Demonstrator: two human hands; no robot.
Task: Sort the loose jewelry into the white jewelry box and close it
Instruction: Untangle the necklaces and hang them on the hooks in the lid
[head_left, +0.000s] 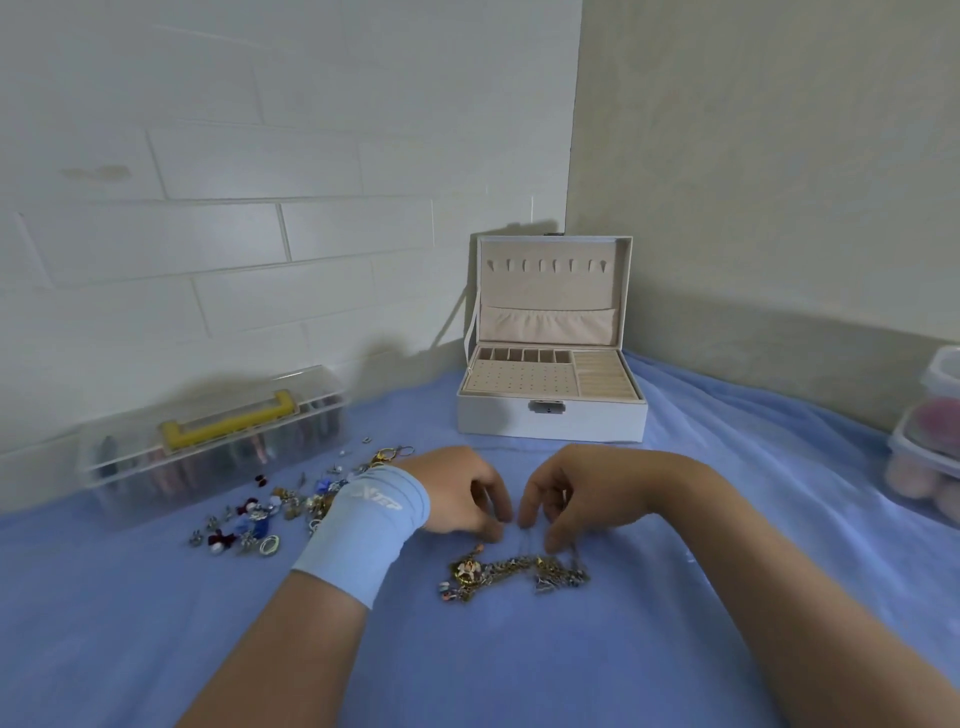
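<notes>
Jewelry tangle, individual pieces indistinct.

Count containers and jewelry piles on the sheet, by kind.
Jewelry box: 1
Clear case: 1
Tubs: 2 visible, cut off at the frame edge
Loose pile: 1
Chain tangle: 1
Total: 6

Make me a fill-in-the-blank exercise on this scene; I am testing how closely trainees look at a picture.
1. The white jewelry box stands with its lid ____.
2. The clear case to the left of the box has a ____ handle.
3. The light blue wristband sits on the ____ wrist.
4. The left hand and the right hand pinch a thin chain over the tangle of necklaces, which lies on a ____ cloth.

Missing words: open; yellow; left; blue.
</notes>
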